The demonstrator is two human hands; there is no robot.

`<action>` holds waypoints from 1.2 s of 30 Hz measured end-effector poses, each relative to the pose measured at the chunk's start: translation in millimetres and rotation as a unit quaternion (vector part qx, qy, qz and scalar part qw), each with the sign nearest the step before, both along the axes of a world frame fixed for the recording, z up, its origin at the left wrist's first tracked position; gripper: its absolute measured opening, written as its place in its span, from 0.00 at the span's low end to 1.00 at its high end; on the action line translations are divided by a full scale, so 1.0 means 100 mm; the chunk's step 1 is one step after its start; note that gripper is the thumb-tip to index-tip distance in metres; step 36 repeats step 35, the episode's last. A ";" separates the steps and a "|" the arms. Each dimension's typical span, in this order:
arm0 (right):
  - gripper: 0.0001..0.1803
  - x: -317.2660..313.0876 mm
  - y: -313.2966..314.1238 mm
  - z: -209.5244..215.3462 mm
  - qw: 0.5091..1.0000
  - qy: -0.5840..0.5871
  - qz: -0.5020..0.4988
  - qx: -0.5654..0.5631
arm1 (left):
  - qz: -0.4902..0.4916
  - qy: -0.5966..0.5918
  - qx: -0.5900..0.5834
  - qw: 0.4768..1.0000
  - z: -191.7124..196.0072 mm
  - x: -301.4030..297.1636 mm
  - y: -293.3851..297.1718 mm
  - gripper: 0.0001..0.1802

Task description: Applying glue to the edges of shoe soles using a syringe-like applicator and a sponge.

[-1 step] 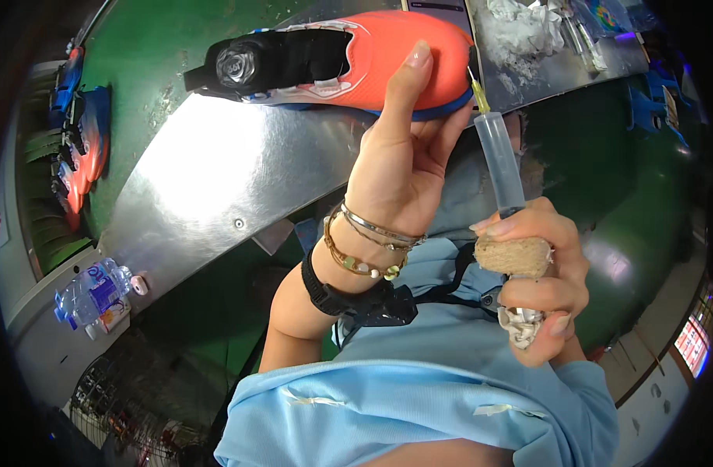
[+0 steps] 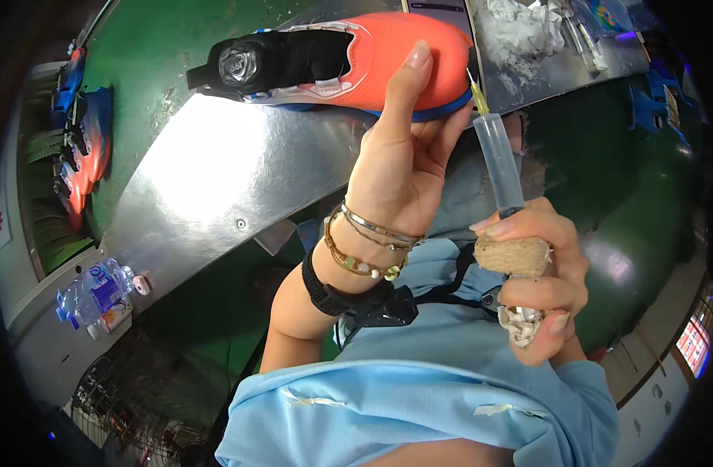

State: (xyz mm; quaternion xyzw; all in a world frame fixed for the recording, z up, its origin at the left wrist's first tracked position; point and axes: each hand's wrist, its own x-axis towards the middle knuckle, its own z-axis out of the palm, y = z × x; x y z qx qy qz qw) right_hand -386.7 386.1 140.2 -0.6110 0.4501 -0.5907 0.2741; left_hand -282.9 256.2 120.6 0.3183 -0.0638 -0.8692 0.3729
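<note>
An orange shoe (image 2: 415,50) with a blue sole and black covering over its opening lies sideways above the metal table edge. My left hand (image 2: 407,148) grips its toe end, thumb on the upper and fingers beneath the sole. In my right hand (image 2: 539,272) is a clear syringe (image 2: 499,163), pointing up, its thin needle on a yellow-green hub (image 2: 478,97). The needle tip is at the sole edge by the toe; whether it touches cannot be made out. A tan padded block (image 2: 513,255) sits around the plunger end, with crumpled whitish wrapping (image 2: 521,325) below it, under my fingers.
The metal table edge (image 2: 208,179) borders a green surface (image 2: 162,62). Further shoes (image 2: 92,148) stand on a rack at left, above a plastic bottle (image 2: 99,292). Crumpled white material (image 2: 520,31) lies at the back right, beside a phone-like screen (image 2: 442,8).
</note>
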 end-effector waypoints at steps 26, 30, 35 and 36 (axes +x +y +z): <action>0.26 -0.68 -0.60 -0.78 0.858 0.461 -0.219 0.066 | 0.174 -0.176 -0.275 0.929 -0.89 2.38 -2.98 0.38; 0.24 -0.74 -0.49 -0.79 0.890 0.386 -0.239 0.041 | 0.265 -0.254 -0.184 0.912 -1.09 3.74 -3.70 0.34; 0.24 -0.74 -0.41 -0.83 0.933 0.272 -0.228 0.055 | 0.063 -0.399 -0.428 0.809 -1.07 4.27 -3.81 0.35; 0.24 -0.74 -0.41 -0.83 0.933 0.272 -0.228 0.055 | 0.063 -0.399 -0.428 0.809 -1.07 4.27 -3.81 0.35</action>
